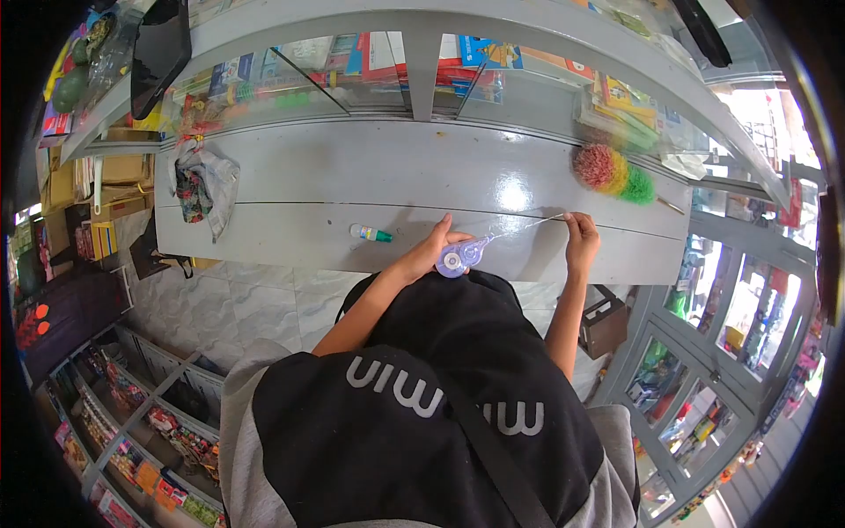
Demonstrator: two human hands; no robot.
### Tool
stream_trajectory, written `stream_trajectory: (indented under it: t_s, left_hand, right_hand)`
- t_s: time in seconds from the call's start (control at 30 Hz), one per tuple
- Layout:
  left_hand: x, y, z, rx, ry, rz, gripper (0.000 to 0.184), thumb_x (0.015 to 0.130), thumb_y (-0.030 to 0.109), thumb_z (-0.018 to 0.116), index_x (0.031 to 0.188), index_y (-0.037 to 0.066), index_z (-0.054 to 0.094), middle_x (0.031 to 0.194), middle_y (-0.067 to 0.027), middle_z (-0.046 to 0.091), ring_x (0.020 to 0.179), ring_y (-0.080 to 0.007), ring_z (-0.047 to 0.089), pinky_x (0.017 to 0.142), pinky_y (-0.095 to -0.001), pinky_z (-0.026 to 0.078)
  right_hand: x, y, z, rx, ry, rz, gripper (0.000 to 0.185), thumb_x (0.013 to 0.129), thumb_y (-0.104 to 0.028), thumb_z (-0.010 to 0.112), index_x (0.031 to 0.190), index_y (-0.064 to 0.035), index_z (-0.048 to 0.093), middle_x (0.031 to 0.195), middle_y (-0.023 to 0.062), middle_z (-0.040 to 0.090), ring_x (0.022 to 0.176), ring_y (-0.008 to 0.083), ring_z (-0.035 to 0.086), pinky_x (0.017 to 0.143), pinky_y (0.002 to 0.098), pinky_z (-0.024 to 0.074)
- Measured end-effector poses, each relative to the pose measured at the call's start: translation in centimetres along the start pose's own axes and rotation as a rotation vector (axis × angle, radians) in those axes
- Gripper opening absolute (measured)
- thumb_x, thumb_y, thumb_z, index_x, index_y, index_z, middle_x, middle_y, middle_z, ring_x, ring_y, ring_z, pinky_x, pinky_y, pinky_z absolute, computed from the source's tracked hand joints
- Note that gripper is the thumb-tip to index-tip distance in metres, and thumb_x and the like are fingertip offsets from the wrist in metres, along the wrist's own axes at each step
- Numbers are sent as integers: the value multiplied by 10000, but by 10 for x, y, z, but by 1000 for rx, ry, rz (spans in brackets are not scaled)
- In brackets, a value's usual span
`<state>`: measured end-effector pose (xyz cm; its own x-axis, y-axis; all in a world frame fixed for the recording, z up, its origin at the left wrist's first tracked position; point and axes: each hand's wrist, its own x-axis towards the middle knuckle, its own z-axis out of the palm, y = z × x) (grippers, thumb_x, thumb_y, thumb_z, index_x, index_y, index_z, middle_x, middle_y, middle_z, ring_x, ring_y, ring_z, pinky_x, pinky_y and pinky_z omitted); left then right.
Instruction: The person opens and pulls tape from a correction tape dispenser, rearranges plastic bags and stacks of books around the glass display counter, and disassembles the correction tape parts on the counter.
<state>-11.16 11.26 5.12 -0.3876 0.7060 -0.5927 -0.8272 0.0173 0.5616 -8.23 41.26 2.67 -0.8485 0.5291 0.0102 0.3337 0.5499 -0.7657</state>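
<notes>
A purple, see-through correction tape dispenser (459,257) with round reels inside is held in my left hand (431,248) above the near edge of the table. From its tip a thin whitish strand of tape (526,226) stretches out to the right. My right hand (581,239) pinches the far end of this strand between thumb and fingertips, so the strand runs taut between both hands. Left of my left hand, a small glue bottle (370,233) with a green cap lies on its side on the grey table (308,176).
A multicoloured fluffy duster (613,173) lies at the table's right. On the left sits a clear plastic bag (204,187) with dark patterned contents. A glass display case (422,75) with books runs along the back. Shelves of goods (141,422) stand at lower left.
</notes>
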Motion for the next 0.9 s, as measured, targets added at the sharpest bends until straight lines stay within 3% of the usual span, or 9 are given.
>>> stream_trajectory:
  t_s: [0.43,0.5,0.53,0.6,0.63,0.7,0.83,0.9]
  left_hand:
    - [1,0,-4,-4,-7,-9,850,834,678,163,1223,-28,430,992,-95,576,852,-158,578,815,-276,438]
    - [0,4,0,22,27,26,691,913,533,191,1184,-38,469,970,-91,583,851,-141,569,803,-245,426]
    - [1,1,-2,21,26,24,691,913,533,191,1184,-38,469,970,-91,583,851,-141,569,803,-245,426]
    - [5,-1,-6,3,0,156,525,946,386,279,1197,-40,457,1073,-92,553,963,-140,534,855,-246,404]
    - [5,-3,-9,4,-2,156,525,946,386,279,1197,-40,457,1073,-92,553,963,-140,534,855,-246,404]
    - [2,1,-11,18,26,128,384,941,232,359,1207,-28,456,1143,-86,523,1032,-138,498,894,-248,381]
    - [7,-4,-12,95,126,233,327,927,147,391,1207,-10,456,1133,-69,530,1023,-141,502,897,-248,382]
    - [8,-4,-17,-24,116,191,318,944,138,347,1230,23,425,1111,-78,543,1015,-166,532,870,-300,424]
  right_hand:
    - [0,10,8,9,-16,9,171,771,-151,645,772,17,615,756,68,605,677,144,550,649,246,426]
    - [-1,13,11,27,-17,2,181,774,-159,646,771,19,614,756,69,605,678,142,550,650,246,426]
    - [-2,15,11,21,-43,39,185,778,-167,643,779,17,621,761,72,609,680,142,551,647,246,426]
    - [-3,16,10,13,-66,76,189,783,-174,640,787,15,629,767,75,613,683,141,553,644,246,427]
    - [-5,15,11,-5,-104,134,192,784,-183,640,817,6,641,775,79,617,688,143,557,642,249,429]
    - [-9,13,14,-22,-141,191,200,785,-192,641,848,-3,653,784,83,620,693,145,561,640,251,432]
    - [-20,0,26,50,-171,84,282,762,-216,662,994,-58,647,792,74,625,702,166,569,647,272,442]
    - [-23,-14,28,-215,-53,-192,281,744,-212,674,982,-65,651,782,71,627,695,205,562,668,296,443]
